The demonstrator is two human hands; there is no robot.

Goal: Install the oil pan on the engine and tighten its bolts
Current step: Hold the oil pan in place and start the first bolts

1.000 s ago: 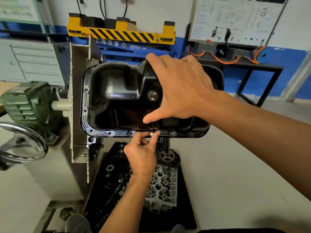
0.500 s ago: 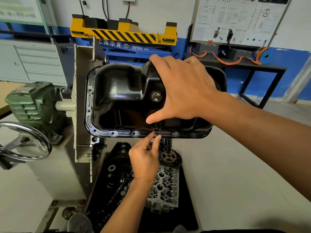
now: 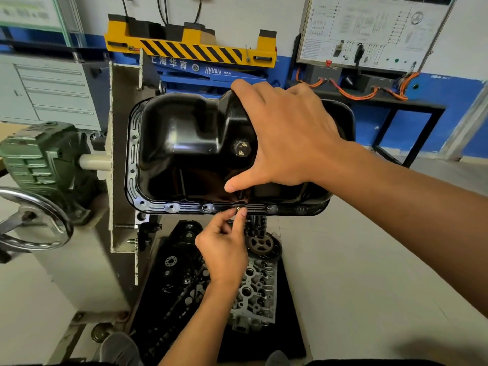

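Note:
The black oil pan [image 3: 184, 143] sits against the engine on the stand, its flange facing me with several bolt holes along the lower edge. My right hand [image 3: 285, 136] lies spread over the pan's raised right part, thumb down near the flange, pressing it in place. Below, my left hand [image 3: 224, 247] pinches a small bolt [image 3: 239, 208] with thumb and forefinger at a hole in the middle of the lower flange. A drain plug [image 3: 241, 148] shows beside my right palm.
A green gearbox [image 3: 45, 154] with a chrome handwheel [image 3: 31, 220] stands at the left of the engine stand. On the floor lies a black mat [image 3: 290, 313] with a cylinder head [image 3: 256, 294], a sprocket [image 3: 262, 245] and loose parts. A yellow-blue lift [image 3: 190, 51] stands behind.
My left hand's thumb and forefinger have shifted around the bolt at the same flange hole. My right hand stays on the pan. The view has moved slightly closer.

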